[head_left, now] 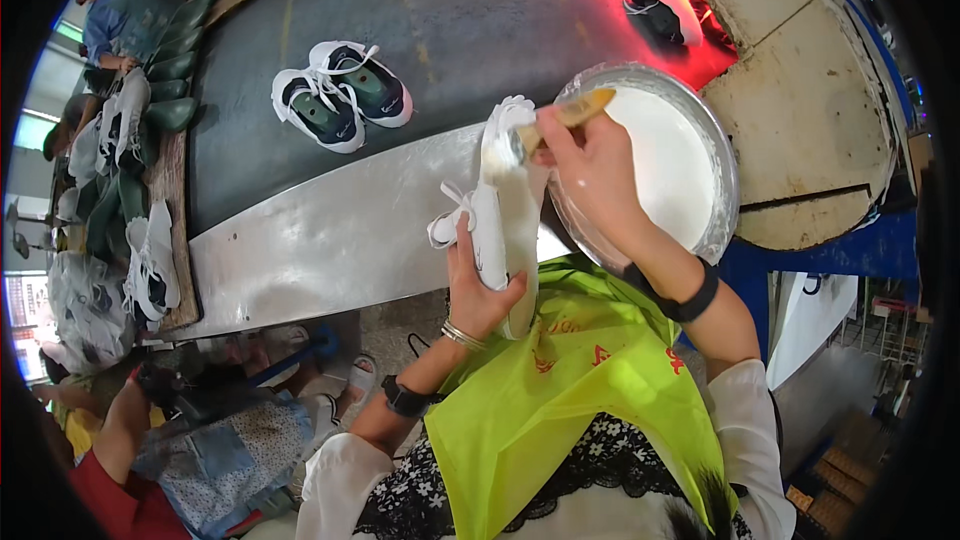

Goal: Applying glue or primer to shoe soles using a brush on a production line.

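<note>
The tabletop (470,50) looks dark, matt and fairly smooth, scuffed in places. The strip (320,255) along its near edge is polished metal with bright, blurred reflections. The basin (724,210) has a shiny metal-looking rim with clear, wrinkled plastic film over it, and the white liquid (665,155) inside appears smooth. The brush (585,108) has a smooth wooden handle. The apron (500,430) is thin, creased and faintly glossy. The bag (85,310) is crinkled, translucent plastic; the ledge (178,230) is rough, worn wood.

Basin (730,190) right of held shoe (518,230), shoe pair (345,100) farther left.
</note>
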### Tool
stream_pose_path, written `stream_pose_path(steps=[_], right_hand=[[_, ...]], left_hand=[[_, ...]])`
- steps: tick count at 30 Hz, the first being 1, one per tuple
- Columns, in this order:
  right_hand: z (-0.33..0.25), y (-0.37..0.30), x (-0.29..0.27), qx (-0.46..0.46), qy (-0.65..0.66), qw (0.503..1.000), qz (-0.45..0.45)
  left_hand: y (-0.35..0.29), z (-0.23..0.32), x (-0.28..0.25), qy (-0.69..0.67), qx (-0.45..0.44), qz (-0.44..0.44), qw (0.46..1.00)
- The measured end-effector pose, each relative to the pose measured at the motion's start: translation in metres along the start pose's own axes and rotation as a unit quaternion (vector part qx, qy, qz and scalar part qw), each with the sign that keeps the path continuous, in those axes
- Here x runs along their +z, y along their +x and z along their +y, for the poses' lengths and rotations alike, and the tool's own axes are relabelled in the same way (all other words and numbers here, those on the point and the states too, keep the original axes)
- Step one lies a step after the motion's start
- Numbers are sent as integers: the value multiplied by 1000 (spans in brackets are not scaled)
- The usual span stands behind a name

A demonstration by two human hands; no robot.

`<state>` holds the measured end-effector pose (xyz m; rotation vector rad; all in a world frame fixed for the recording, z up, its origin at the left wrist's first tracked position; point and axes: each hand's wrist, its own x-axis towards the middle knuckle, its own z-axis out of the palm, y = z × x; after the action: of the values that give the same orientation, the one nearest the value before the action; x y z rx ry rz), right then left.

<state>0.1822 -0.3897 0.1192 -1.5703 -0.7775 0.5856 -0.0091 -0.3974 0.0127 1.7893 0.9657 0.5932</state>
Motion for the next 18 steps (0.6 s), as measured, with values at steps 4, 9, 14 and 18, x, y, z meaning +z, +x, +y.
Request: stream_pose_path(steps=[4,9,14,18], right_hand=[[1,33,10,-96,-57,989,95],[-23,-3,-1,-11,-152,988,-17],[-24,-8,-5,22,-132,984,-117],[-16,29,8,-94,-143,985,-34]], left_hand=[[1,3,-1,-4,8,-7,1000],[0,1,-3,11,5,-5,1000],[-2,-2,-2,4,21,3,1000],[0,1,-3,8,12,-6,1000]])
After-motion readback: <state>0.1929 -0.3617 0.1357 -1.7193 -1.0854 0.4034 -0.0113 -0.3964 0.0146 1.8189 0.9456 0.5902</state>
